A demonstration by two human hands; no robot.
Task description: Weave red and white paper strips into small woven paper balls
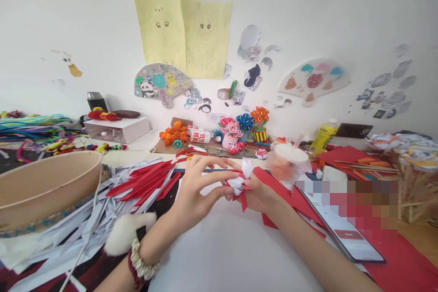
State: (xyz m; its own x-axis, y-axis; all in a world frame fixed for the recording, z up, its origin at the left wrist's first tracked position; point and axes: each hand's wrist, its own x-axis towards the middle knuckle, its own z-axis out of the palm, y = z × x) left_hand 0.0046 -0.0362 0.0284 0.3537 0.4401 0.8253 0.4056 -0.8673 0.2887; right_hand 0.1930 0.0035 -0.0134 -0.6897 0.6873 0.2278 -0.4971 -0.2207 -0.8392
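A small red and white folded paper piece [237,184] is held between my two hands above a white sheet [236,246]. My left hand [201,187] pinches it from the left with thumb and fingers. From the right, my right hand [258,191] grips its other side, its fingers partly hidden behind the paper. A white paper end sticks up from the piece and a red end hangs down. Left of my hands lies a pile of red paper strips [143,183] mixed with white paper strips [99,219].
A large beige bowl [99,169] stands at the left. At the right lie a phone [342,223] and red paper sheets [404,264], with a plastic-wrapped cup [289,157] behind. Craft flowers [262,116] and a white bottle [201,135] line the back. A white cable [97,200] crosses the strips.
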